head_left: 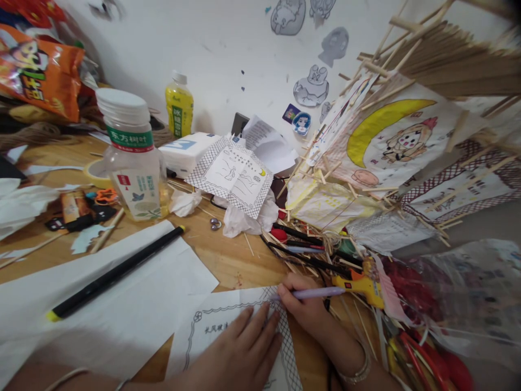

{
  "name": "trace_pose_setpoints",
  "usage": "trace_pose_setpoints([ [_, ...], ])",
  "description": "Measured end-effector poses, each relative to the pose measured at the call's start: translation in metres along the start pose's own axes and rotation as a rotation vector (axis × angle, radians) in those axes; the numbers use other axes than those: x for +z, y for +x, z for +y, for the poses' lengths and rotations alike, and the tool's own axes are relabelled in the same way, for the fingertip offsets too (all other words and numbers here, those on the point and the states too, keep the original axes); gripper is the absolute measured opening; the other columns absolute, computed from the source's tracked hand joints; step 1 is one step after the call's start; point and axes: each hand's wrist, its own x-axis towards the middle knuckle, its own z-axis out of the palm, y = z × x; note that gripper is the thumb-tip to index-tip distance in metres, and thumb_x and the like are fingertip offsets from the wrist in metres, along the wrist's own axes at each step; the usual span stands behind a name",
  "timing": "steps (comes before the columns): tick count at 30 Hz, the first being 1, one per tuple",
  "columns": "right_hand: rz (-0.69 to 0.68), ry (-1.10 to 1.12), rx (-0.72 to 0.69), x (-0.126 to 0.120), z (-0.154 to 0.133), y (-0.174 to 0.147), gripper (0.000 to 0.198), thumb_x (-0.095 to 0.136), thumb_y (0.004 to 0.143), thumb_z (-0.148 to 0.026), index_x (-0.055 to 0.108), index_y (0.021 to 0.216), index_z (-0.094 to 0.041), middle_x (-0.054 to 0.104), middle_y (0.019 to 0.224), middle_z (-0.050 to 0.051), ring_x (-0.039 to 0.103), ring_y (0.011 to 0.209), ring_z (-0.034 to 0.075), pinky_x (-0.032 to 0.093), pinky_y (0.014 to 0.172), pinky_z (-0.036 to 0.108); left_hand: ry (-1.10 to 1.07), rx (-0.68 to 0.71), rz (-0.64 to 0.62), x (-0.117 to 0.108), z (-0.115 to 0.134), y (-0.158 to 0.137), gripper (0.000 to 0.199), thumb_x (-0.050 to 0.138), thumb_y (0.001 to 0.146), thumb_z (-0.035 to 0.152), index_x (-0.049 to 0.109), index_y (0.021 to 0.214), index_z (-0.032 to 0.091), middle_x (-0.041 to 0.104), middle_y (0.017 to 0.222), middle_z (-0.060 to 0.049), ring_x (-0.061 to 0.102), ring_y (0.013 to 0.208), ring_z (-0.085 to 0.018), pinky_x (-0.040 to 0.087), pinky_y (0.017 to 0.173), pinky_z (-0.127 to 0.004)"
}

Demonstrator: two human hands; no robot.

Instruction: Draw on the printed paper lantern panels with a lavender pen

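Observation:
My right hand (303, 309) grips a light purple pen (319, 292), its tip at the top right corner of a white paper (220, 317). On this paper are a drawn wavy border, a crosshatched band along the right edge and a line of Chinese characters. Flat across the paper lies my left hand (244, 347), fingers stretched out, covering much of the drawing. To the left, a black marker (118, 271) with yellow ends rests on blank white sheets (171, 271).
A plastic bottle (136, 190) with a white cap stands at the left. Behind lie a drawn sheet (234, 174) and a yellow bottle (179, 106). Stick-framed paper panels (391, 136) rise at the right, above a yellow glue gun (362, 288) and plastic bags (459, 293).

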Motion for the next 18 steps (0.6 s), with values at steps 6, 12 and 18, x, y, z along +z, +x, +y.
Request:
trace_pose_setpoints([
  [6,0.053,-0.034,-0.005,0.0008,0.0002,-0.0005,0.03,0.043,0.083,-0.019,0.037,0.053,-0.021,0.04,0.049,-0.006,0.039,0.046,0.01,0.03,0.047,0.022,-0.004,0.005,0.015,0.0014,-0.0002,0.0011,0.047,0.039,0.095,0.045,0.059,0.126,0.015,0.057,0.134,-0.01,0.049,0.123,-0.026,0.029,0.1,-0.04],
  [12,0.075,-0.069,0.049,0.0013,0.003,-0.0017,0.032,0.045,0.084,-0.021,0.038,0.052,-0.021,0.043,0.047,-0.005,0.043,0.045,0.011,0.033,0.048,0.022,-0.011,-0.004,0.005,-0.0016,0.0008,-0.0002,0.046,0.04,0.095,0.042,0.06,0.126,0.015,0.058,0.134,-0.009,0.05,0.123,-0.026,0.03,0.099,-0.04],
  [18,0.108,-0.04,0.114,0.0029,0.0069,-0.0014,0.032,0.044,0.084,-0.024,0.04,0.052,-0.022,0.044,0.047,-0.005,0.044,0.046,0.012,0.034,0.048,0.024,0.005,0.027,-0.02,-0.006,-0.0011,0.0014,0.043,0.037,0.096,0.035,0.059,0.125,0.014,0.059,0.133,-0.008,0.052,0.121,-0.025,0.031,0.097,-0.039],
])
